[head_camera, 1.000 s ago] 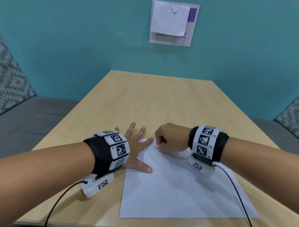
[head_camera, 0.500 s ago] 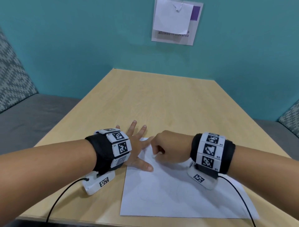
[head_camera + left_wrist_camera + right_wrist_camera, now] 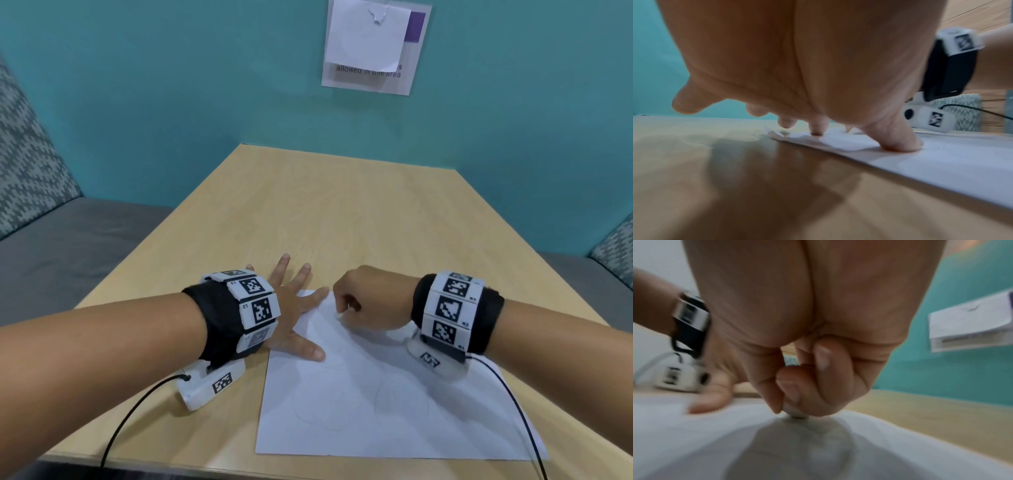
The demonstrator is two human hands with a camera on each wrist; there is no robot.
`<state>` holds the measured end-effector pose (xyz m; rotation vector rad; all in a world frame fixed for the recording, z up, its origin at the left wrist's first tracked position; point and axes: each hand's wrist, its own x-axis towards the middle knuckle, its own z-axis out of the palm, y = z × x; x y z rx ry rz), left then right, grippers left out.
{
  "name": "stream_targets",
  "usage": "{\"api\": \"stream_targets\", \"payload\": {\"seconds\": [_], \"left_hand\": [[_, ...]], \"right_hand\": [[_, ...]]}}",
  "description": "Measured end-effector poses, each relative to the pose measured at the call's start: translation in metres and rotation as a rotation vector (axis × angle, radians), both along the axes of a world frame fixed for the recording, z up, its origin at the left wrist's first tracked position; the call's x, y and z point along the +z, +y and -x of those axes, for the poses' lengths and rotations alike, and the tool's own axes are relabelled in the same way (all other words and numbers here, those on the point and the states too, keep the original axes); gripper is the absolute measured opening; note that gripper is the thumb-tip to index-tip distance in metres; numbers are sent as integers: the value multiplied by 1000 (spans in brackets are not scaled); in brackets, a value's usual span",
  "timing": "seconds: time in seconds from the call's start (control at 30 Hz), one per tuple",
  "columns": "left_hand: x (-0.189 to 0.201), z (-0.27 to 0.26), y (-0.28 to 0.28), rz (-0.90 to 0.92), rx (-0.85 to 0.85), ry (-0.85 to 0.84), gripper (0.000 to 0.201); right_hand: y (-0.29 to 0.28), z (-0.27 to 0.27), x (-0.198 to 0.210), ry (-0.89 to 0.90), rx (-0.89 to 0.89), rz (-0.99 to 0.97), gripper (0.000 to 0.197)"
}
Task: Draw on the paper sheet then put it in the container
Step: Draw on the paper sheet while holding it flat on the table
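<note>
White flat paper sheet (image 3: 394,394) lies on light wooden table (image 3: 342,212), long side running 6 to 12 o'clock. Left hand (image 3: 291,308) spread flat, pressing sheet's 10 o'clock corner. Right hand (image 3: 370,301) curled, pinching small drawing tip (image 3: 795,416) just beside, at 12 o'clock edge. Container not seen.

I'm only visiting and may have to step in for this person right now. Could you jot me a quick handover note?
Left hand: spread flat, thumb and a fingertip pressing the paper sheet at its far left corner.
Right hand: fingers curled round a small drawing tool, too hidden to identify, its tip on the sheet near the far edge.
The sheet lies flat on the wooden table, at its near edge.
Done: faint round outlines already show on the sheet.
Left: finish drawing, then put the sheet in the container, which no view shows.
</note>
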<state>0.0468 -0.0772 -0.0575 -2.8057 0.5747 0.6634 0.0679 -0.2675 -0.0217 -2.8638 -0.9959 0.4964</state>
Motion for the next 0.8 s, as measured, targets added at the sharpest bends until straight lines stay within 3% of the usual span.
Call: {"api": "stream_targets", "payload": {"seconds": [0.07,0.2,0.33,0.47,0.6,0.73,0.8], "left_hand": [[-2,-2,2,-1,-3,-4,113],[-1,0,1,2,-4,-4,113],[0,-1,1,-9,-4,-2,113],[1,1,-2,-4,10,-1,112],[-2,-2,0,-20,-1,-16,113],[-3,-1,-1,-6,8,-20,112],[-2,-2,0,-12,7,-19,112]], "right_hand": [[3,5,-1,13,49,-3,6],[-6,-10,6,-35,-79,4,6],[3,10,-2,13,51,-13,9],[-7,-3,7,-33,-62,-7,6],[2,15,0,27,41,-4,12],[-6,0,9,-8,-77,-11,10],[-1,7,5,10,-37,-6,16]]}}
